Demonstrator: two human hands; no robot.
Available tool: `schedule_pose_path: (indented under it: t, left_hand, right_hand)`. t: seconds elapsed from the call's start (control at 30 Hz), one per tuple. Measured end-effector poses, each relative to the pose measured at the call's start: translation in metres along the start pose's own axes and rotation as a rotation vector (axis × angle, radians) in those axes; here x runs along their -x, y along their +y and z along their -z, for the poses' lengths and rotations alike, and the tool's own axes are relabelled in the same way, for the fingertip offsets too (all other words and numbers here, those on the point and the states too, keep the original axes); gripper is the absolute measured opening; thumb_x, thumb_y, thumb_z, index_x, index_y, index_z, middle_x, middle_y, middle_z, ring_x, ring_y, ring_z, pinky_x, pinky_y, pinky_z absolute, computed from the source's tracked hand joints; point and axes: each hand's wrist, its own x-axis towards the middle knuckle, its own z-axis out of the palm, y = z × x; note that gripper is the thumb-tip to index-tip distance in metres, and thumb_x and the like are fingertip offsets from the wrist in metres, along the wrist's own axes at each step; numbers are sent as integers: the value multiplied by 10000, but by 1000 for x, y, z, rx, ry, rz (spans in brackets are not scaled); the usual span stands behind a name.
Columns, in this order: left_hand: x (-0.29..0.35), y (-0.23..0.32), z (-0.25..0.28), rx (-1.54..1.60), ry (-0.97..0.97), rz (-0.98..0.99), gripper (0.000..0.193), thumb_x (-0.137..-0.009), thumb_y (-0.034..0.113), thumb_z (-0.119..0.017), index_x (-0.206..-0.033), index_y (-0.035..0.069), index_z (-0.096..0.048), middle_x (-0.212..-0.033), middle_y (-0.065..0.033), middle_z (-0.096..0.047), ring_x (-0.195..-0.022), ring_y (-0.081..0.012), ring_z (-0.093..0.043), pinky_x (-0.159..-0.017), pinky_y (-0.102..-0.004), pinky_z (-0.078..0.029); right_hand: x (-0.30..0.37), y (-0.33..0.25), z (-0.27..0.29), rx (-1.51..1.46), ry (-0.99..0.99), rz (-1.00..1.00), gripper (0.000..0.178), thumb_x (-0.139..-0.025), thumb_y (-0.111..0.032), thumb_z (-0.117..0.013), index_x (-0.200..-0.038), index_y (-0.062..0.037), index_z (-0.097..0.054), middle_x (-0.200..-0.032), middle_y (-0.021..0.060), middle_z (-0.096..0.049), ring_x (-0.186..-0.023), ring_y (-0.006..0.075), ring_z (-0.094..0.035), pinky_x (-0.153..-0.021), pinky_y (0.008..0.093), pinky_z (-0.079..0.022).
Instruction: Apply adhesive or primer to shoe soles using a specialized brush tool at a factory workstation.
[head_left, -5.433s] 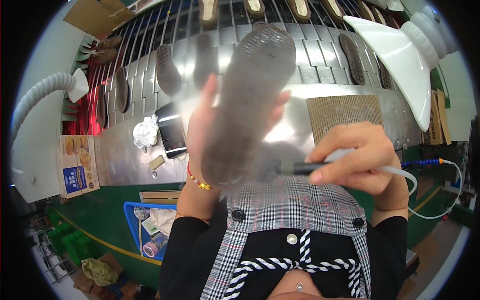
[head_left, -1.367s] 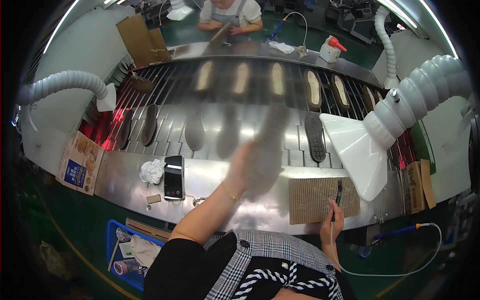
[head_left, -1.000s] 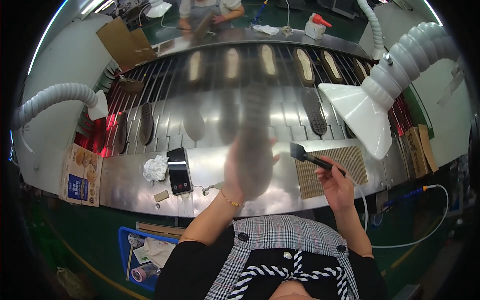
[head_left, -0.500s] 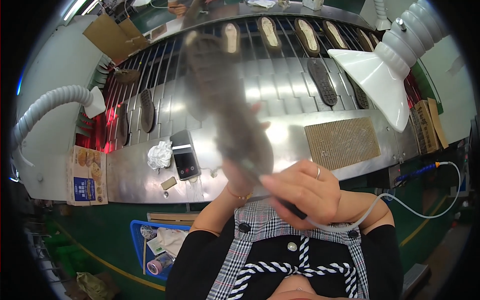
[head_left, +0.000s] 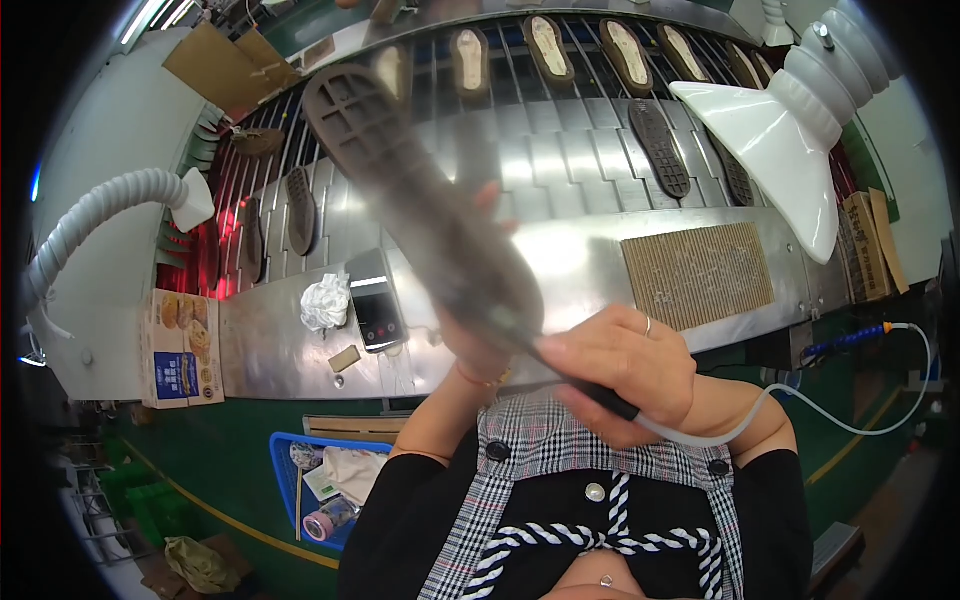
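Note:
My left hand [head_left: 468, 340] is wrapped around the near half of a dark brown shoe sole [head_left: 425, 205], raised above the steel worktop. The sole leans away to the far left with its gridded tread in sight; motion smears its near end. Fingertips of that hand show past the sole's right edge. In my right hand [head_left: 650, 365], a black pen-shaped tool [head_left: 605, 397] trails a thin pale hose [head_left: 700, 436]. Its front end points at the near part of the sole; blur hides whether they touch.
Several soles [head_left: 660, 150] and pale-lined shoe bottoms [head_left: 625, 55] lie on the slatted conveyor [head_left: 560, 150]. A ribbed brown mat [head_left: 700, 275] is at right, beneath a white hood [head_left: 770, 150]. Left are a phone [head_left: 375, 310], crumpled tissue [head_left: 325, 302] and a printed box [head_left: 183, 350].
The sole has swung leftward at its far end, and its tread shows more clearly. My right hand still holds the tool near the sole's near end. The whole view has shifted slightly.

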Motion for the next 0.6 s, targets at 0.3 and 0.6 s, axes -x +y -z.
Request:
schedule_pose_path:
  t: [0.3, 0.6]
  left_hand:
    - [3, 1, -1, -87, 11, 60, 757, -942, 465, -575, -1535, 152, -224, -1570, -229, -158, -1334, -380, -437, -1003, -437, -527]
    - [-9, 3, 1, 867, -181, 30, 643, -1013, 463, -418, -1541, 154, -218, -1588, -220, -134, -1352, -412, -402, -1040, -473, -483]
  right_hand:
    - [-2, -7, 6, -52, -20, 42, 439, -702, 41, -740, -1127, 78, -635, -908, 127, -698, -748, 229, -683, -666, 295, -542]
    - [3, -4, 6, -168, -38, 12, 419, -693, 49, -735, -1103, 63, -652, -914, 129, -701, -728, 229, -672, -624, 293, -528]
